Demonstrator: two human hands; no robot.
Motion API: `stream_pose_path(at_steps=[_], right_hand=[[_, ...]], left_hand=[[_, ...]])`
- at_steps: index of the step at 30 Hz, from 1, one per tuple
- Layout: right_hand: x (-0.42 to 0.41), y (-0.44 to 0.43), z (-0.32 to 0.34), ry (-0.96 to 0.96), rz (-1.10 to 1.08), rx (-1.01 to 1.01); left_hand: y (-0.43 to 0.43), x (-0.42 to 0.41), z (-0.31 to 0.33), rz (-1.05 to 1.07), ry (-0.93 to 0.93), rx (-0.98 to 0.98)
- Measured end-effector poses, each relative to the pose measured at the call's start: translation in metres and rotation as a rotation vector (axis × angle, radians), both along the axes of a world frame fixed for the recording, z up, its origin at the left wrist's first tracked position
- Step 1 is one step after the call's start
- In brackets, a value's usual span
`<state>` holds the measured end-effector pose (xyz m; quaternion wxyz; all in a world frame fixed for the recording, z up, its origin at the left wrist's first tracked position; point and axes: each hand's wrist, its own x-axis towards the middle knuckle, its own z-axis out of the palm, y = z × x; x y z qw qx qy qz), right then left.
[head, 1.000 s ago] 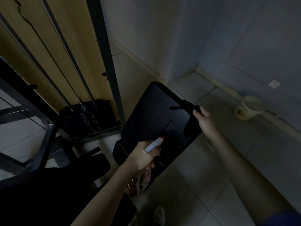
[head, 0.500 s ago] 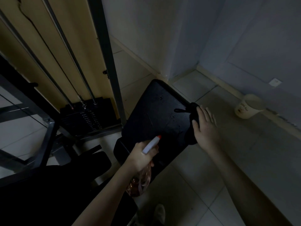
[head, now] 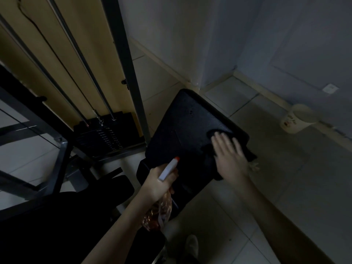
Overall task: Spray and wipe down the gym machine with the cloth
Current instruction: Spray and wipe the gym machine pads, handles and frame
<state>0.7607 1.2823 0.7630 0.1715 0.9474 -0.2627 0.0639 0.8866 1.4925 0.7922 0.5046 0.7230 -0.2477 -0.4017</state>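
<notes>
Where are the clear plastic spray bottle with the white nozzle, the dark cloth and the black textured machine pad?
Spray bottle (head: 168, 169): head view, on its white nozzle.
Cloth (head: 209, 152): head view, on its bunched left fold.
Machine pad (head: 177, 130): head view, on its bare top surface.

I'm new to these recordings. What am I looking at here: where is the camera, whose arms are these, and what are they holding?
There is no robot here. The camera sits on a person's head and looks down, so the two bare arms are that person's own. The left hand grips a spray bottle with a white, red-tipped nozzle that points toward the black pad of a gym machine. The right hand lies flat, fingers straight, on a dark cloth on that pad. Behind the pad stands the weight stack with its guide rods. A pale cup sits on the tiled floor by the wall. The room is dim, so finer details are hard to tell.
</notes>
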Motion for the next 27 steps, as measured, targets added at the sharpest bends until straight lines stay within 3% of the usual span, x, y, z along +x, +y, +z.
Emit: stream_pose_path(at_steps=[5,10,12,17,22,27], right_hand=[[0.028,0.000,0.011,-0.166,-0.165,0.050],[0.020,0.045,-0.047,0.206,0.053,0.127],[0.012,0.050,-0.051,0.224,0.088,0.110],[0.029,0.005,-0.015,0.024,0.045,-0.049],[0.068,0.003,0.004,-0.155,-0.127,0.046],[0.043,0.023,-0.035,0.070,0.084,0.080]], left_hand=[[0.007,0.005,-0.004,0.038,0.012,0.010],[0.013,0.013,-0.007,0.024,-0.042,0.041],[0.015,0.016,-0.005,0.034,-0.037,0.040],[0.017,0.024,-0.004,0.042,-0.013,0.025],[0.016,0.028,-0.010,0.048,0.018,0.040],[0.010,0.039,-0.013,0.026,0.037,0.030]])
